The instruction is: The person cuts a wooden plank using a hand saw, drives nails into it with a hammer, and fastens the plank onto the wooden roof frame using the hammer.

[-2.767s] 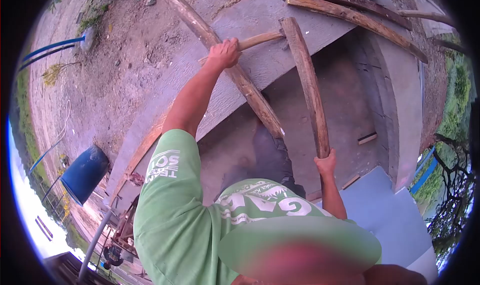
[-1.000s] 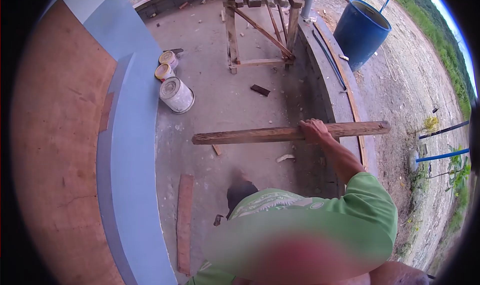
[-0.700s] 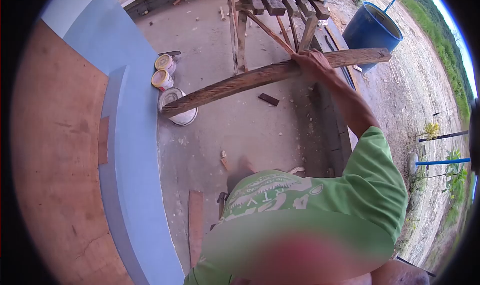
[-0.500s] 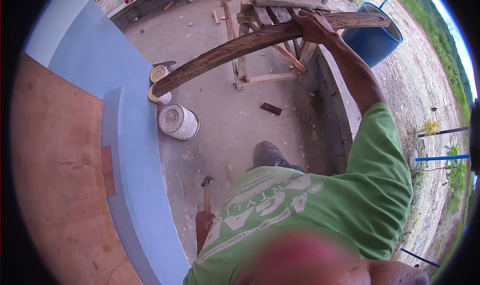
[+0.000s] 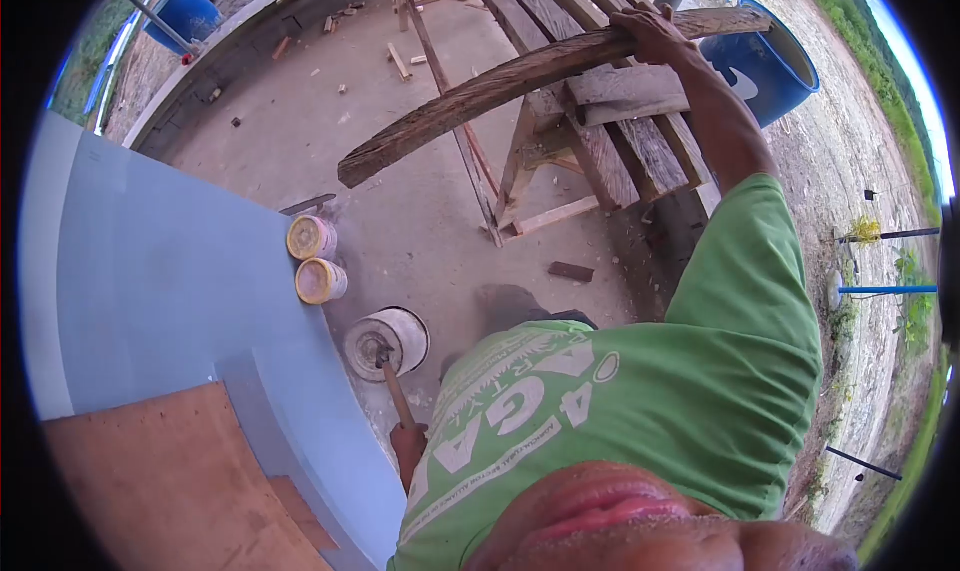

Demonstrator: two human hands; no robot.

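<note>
My right hand (image 5: 652,35) is wrapped over a long, weathered wooden plank (image 5: 480,96) near its far right end. The plank is held up at a slant, its free end hanging over the floor to the left. Below it stands a rough bench of wooden slats (image 5: 650,156). My left hand (image 5: 408,441), low by my side, grips the handle of a hammer (image 5: 400,396). The hammer's head points forward, overlapping a whitish bucket (image 5: 408,333) in view; whether they touch I cannot tell.
Two small tubs (image 5: 312,238) stand against the blue-grey wall (image 5: 150,261). A brown wooden panel (image 5: 180,471) is at lower left. A blue barrel (image 5: 785,76) stands beyond the bench on the right. A short wood scrap (image 5: 571,271) lies on the concrete floor.
The view has shifted, and the bench looks closer. The plank's free end no longer overlaps the tubs and now shows above them. The hammer head has swung forward and left, in front of the bucket.
</note>
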